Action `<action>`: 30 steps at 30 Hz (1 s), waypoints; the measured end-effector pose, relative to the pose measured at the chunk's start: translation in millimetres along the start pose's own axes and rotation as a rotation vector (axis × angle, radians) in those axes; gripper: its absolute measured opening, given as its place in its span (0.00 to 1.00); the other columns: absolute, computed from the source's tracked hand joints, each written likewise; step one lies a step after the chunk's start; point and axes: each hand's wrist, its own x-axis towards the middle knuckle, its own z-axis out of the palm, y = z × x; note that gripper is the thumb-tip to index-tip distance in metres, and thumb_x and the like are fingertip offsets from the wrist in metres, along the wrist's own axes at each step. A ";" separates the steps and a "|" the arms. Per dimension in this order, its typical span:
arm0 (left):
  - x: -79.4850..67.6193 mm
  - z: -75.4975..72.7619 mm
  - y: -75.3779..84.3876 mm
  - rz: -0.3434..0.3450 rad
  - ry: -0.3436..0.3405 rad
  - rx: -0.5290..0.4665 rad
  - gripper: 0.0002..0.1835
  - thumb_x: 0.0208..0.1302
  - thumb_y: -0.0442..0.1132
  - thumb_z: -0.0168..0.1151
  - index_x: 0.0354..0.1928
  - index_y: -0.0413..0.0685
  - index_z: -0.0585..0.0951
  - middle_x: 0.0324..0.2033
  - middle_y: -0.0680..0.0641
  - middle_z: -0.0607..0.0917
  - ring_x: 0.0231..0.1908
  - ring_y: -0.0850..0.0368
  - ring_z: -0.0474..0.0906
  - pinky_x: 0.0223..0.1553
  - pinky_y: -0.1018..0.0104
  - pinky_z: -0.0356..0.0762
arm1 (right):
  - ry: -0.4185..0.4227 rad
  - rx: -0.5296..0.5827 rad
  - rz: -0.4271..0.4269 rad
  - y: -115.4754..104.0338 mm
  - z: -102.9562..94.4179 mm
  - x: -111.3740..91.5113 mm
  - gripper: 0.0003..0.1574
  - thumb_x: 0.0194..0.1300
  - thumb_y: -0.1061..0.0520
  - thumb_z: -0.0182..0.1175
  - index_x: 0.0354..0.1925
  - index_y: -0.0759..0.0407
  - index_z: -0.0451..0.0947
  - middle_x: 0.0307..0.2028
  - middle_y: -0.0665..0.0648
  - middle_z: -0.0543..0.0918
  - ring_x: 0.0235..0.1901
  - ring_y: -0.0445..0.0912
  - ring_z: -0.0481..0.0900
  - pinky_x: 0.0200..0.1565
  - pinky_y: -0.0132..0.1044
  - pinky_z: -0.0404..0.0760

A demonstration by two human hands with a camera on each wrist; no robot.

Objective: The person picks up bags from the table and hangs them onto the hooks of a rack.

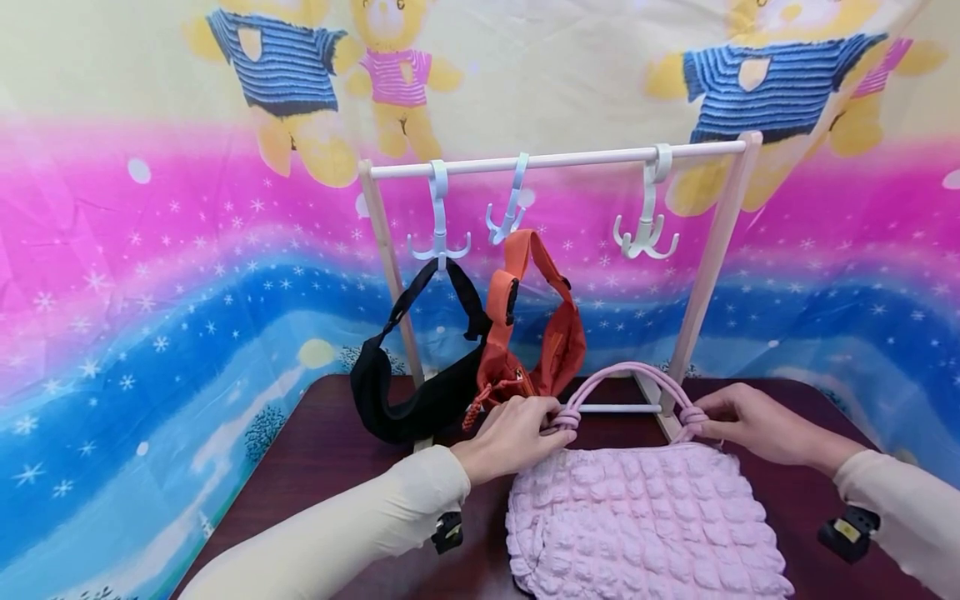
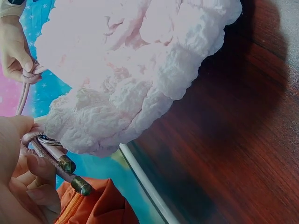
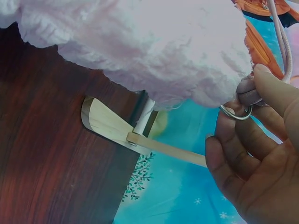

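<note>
A pink quilted handbag (image 1: 637,517) hangs low between the two hands, its bubbly body close over the dark tabletop. At the left end of its corded handle (image 1: 626,368), my left hand (image 1: 513,433) pinches the knot. My right hand (image 1: 757,425) grips the knot at the handle's other end, beside a metal ring (image 3: 238,115). In the left wrist view, metal-tipped cord ends (image 2: 70,170) stick out below the left fingers. An orange bag (image 1: 558,350) hangs just behind the left hand, and a black bag (image 1: 420,400) hangs left of it.
A wooden rack (image 1: 708,258) with a white top bar (image 1: 585,158) stands on the table (image 1: 300,475). From the bar hang a left hook (image 1: 439,217), a middle hook (image 1: 513,204) and a right hook (image 1: 647,217) with no bag on it. A printed cloth (image 1: 187,250) covers the wall behind.
</note>
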 end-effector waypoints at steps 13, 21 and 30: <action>1.9 0.4 0.0 0.006 0.023 -0.017 0.11 0.66 0.58 0.65 0.34 0.61 0.81 0.16 0.60 0.71 0.19 0.69 0.68 0.19 0.72 0.60 | 0.040 -0.017 0.014 -2.7 -1.0 0.6 0.12 0.74 0.58 0.58 0.48 0.60 0.85 0.35 0.46 0.89 0.29 0.31 0.80 0.30 0.31 0.79; 3.2 -4.9 1.9 0.017 0.034 -0.026 0.11 0.67 0.57 0.65 0.37 0.60 0.81 0.17 0.59 0.71 0.19 0.68 0.68 0.20 0.73 0.60 | 0.062 -0.034 0.032 -7.1 -4.5 1.0 0.14 0.75 0.58 0.57 0.51 0.63 0.84 0.36 0.47 0.90 0.29 0.34 0.82 0.29 0.33 0.81; 4.6 -9.2 3.4 0.021 0.034 -0.052 0.11 0.67 0.57 0.65 0.38 0.61 0.81 0.18 0.59 0.70 0.18 0.67 0.66 0.20 0.72 0.59 | 0.071 -0.039 0.030 -12.0 -11.3 1.6 0.14 0.75 0.58 0.57 0.52 0.63 0.84 0.33 0.47 0.88 0.25 0.35 0.79 0.27 0.33 0.78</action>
